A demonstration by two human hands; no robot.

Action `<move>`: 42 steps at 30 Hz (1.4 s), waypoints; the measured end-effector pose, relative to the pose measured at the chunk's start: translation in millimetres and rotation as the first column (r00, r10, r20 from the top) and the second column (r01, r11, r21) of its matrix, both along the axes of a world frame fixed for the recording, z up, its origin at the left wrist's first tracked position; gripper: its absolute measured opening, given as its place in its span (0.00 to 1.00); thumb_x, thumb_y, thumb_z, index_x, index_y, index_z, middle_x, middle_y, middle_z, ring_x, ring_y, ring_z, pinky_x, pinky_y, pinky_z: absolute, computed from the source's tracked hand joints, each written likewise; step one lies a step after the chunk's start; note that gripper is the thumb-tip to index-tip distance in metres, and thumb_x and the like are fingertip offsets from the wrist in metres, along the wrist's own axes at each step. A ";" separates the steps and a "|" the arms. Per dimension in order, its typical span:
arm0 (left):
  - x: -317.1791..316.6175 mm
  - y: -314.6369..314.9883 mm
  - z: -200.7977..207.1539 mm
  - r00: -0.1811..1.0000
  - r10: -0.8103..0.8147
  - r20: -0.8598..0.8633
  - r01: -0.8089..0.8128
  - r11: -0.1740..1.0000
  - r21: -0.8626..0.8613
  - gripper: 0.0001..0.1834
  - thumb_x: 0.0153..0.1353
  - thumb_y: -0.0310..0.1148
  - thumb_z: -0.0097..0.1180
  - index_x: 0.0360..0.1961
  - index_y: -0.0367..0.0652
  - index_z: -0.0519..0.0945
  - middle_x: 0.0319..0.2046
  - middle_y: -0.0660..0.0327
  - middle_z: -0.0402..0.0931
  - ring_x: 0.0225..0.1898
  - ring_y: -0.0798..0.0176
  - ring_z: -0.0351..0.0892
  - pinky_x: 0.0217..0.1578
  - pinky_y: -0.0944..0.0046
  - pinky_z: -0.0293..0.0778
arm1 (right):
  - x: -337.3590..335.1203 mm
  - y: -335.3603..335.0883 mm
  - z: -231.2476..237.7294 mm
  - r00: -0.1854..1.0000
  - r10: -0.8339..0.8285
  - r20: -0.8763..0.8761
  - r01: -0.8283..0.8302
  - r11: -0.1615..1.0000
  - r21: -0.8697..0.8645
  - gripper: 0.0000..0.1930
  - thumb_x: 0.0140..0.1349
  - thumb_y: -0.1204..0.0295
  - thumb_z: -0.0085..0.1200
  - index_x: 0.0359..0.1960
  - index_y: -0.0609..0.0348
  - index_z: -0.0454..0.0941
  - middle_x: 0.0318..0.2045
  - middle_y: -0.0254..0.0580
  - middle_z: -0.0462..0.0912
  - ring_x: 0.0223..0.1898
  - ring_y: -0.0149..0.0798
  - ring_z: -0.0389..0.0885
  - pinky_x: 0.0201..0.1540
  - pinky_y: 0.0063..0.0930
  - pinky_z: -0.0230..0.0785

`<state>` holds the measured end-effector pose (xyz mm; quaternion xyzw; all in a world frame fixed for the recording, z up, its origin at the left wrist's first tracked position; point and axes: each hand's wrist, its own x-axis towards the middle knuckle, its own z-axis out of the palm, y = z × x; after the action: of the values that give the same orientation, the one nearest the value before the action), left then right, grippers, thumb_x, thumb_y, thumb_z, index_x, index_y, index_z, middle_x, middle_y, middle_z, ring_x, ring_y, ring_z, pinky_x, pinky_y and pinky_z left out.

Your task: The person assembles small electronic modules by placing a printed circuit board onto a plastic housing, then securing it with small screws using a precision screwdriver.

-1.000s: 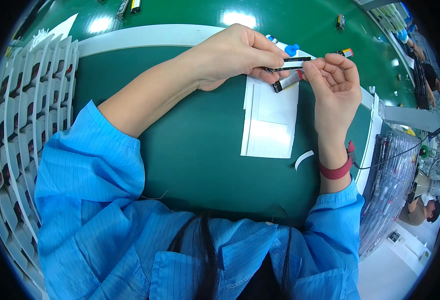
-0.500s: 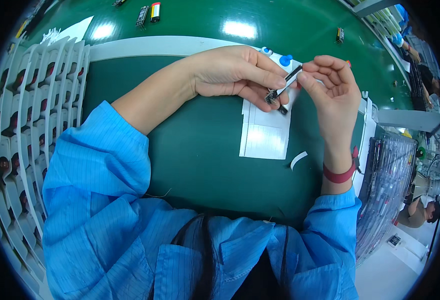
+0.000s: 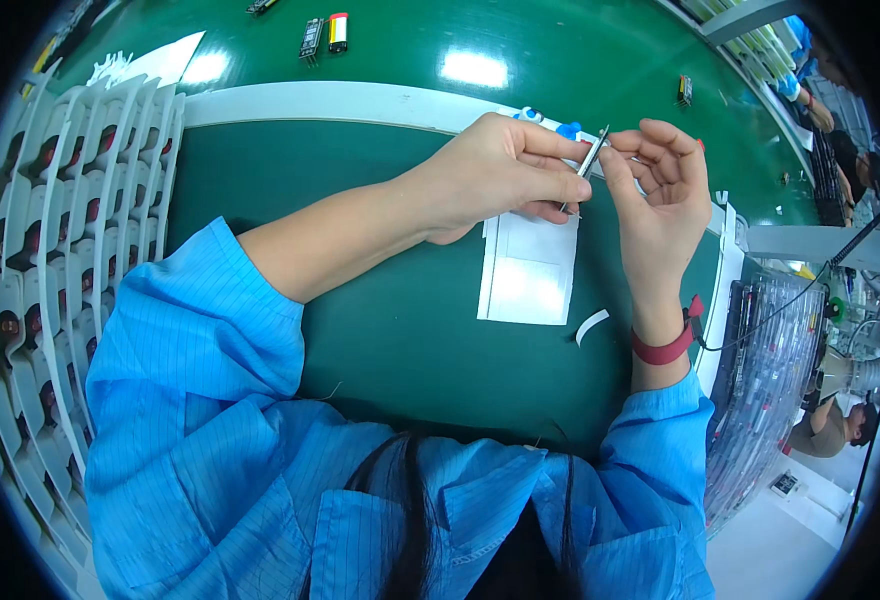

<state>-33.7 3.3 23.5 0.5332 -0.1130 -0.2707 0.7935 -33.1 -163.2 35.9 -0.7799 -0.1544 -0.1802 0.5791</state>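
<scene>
Between the thumb and fingers of my left hand (image 3: 500, 178) is a small, thin circuit board (image 3: 591, 158), seen nearly edge-on and tilted up to the right. My right hand (image 3: 663, 185) has its thumb and forefinger closed at the board's upper end, the other fingers loosely curled. Under the left fingertips lies a white sheet (image 3: 525, 285) on the dark green mat (image 3: 410, 330). A short curved white strip (image 3: 591, 327) rests to its right. Just beyond my hands are blue-capped items (image 3: 567, 131), partly hidden by my fingers.
A rack of pale trays (image 3: 60, 260) stands at the left, stacked clear plastic trays (image 3: 768, 370) at the right. Across the white ledge (image 3: 330, 103), a circuit board (image 3: 310, 38) and a cylindrical cell (image 3: 338, 32) lie on green. A corded red wrist strap (image 3: 664, 349) circles my right wrist.
The circuit board has turned from showing its black and white side to nearly edge-on. My left hand has rotated, its back now more toward me; my right hand stays near the upper end.
</scene>
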 end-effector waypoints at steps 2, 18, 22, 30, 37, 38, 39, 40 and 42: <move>0.9 0.4 -1.4 1.000 -0.025 -0.002 0.025 1.000 0.010 0.20 0.56 0.30 0.56 0.48 0.33 0.72 0.37 0.56 0.77 0.37 0.68 0.77 0.38 0.69 0.76 | -0.7 -3.4 -0.4 1.000 -0.001 0.017 0.002 0.998 -0.058 0.13 0.50 0.84 0.55 0.37 0.66 0.67 0.30 0.41 0.77 0.33 0.28 0.77 0.38 0.20 0.71; 16.7 16.9 0.3 0.981 -0.192 -0.034 0.170 0.927 -0.334 0.21 0.61 0.34 0.48 0.53 0.33 0.66 0.42 0.54 0.74 0.38 0.70 0.75 0.43 0.72 0.73 | 2.8 -12.5 21.0 0.757 0.473 -0.450 -0.169 0.808 0.565 0.18 0.62 0.71 0.45 0.53 0.67 0.66 0.37 0.44 0.78 0.32 0.29 0.76 0.41 0.24 0.70; 16.3 14.8 -1.5 0.965 -0.255 -0.065 0.226 0.929 -0.293 0.19 0.61 0.33 0.48 0.51 0.33 0.68 0.39 0.57 0.75 0.38 0.70 0.75 0.42 0.71 0.74 | 8.3 -28.6 8.7 0.735 0.535 -0.417 -0.228 0.774 0.591 0.17 0.59 0.73 0.50 0.50 0.66 0.68 0.34 0.41 0.79 0.29 0.27 0.75 0.37 0.20 0.69; 14.9 9.4 -5.7 0.977 -0.209 -0.033 0.202 0.967 -0.155 0.14 0.60 0.31 0.49 0.46 0.37 0.71 0.36 0.59 0.75 0.38 0.69 0.75 0.41 0.70 0.73 | 7.6 -20.1 6.5 0.836 0.301 -0.459 -0.144 0.927 0.347 0.15 0.53 0.77 0.56 0.43 0.65 0.71 0.29 0.36 0.80 0.25 0.20 0.70 0.28 0.12 0.60; 14.2 12.9 -8.2 0.937 -0.327 -0.123 0.265 0.894 -0.360 0.17 0.60 0.31 0.49 0.49 0.34 0.68 0.38 0.56 0.74 0.40 0.67 0.76 0.42 0.70 0.75 | 4.5 -18.8 0.1 0.722 0.523 -0.453 -0.123 0.741 0.660 0.20 0.53 0.78 0.54 0.50 0.65 0.68 0.31 0.38 0.80 0.21 0.18 0.66 0.20 0.08 0.53; 14.3 12.4 -6.6 0.937 -0.330 -0.119 0.269 0.893 -0.360 0.17 0.60 0.31 0.49 0.49 0.34 0.68 0.38 0.56 0.74 0.40 0.67 0.76 0.42 0.70 0.75 | 4.0 -19.3 0.8 0.725 0.520 -0.451 -0.123 0.743 0.658 0.20 0.53 0.78 0.54 0.50 0.65 0.68 0.31 0.38 0.80 0.21 0.18 0.66 0.20 0.08 0.53; 14.6 11.7 -5.3 0.932 -0.343 -0.122 0.279 0.889 -0.363 0.18 0.60 0.31 0.49 0.49 0.34 0.68 0.38 0.56 0.74 0.40 0.66 0.76 0.42 0.70 0.75 | 3.8 -19.8 1.4 0.711 0.574 -0.406 -0.136 0.679 0.721 0.20 0.53 0.78 0.54 0.50 0.65 0.68 0.31 0.39 0.80 0.21 0.17 0.66 0.20 0.08 0.53; 13.2 11.4 -5.4 0.927 -0.352 -0.131 0.285 0.886 -0.366 0.18 0.60 0.31 0.49 0.50 0.34 0.67 0.39 0.56 0.74 0.40 0.66 0.76 0.42 0.70 0.75 | 2.6 -20.1 0.3 0.692 0.626 -0.360 -0.146 0.609 0.780 0.20 0.54 0.78 0.54 0.50 0.65 0.68 0.32 0.39 0.80 0.21 0.17 0.66 0.20 0.08 0.53; 12.2 10.8 -5.1 0.926 -0.353 -0.135 0.288 0.889 -0.356 0.18 0.60 0.31 0.49 0.49 0.34 0.68 0.39 0.56 0.74 0.41 0.66 0.76 0.44 0.69 0.74 | 3.3 -23.1 1.7 0.654 0.664 -0.363 -0.173 0.598 0.782 0.20 0.53 0.78 0.54 0.49 0.66 0.68 0.33 0.40 0.80 0.21 0.17 0.66 0.20 0.08 0.54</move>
<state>-21.5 14.2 18.4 0.3377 -0.1650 -0.4268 0.8225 -29.8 -186.3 37.6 -0.4537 -0.0664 0.1973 0.8665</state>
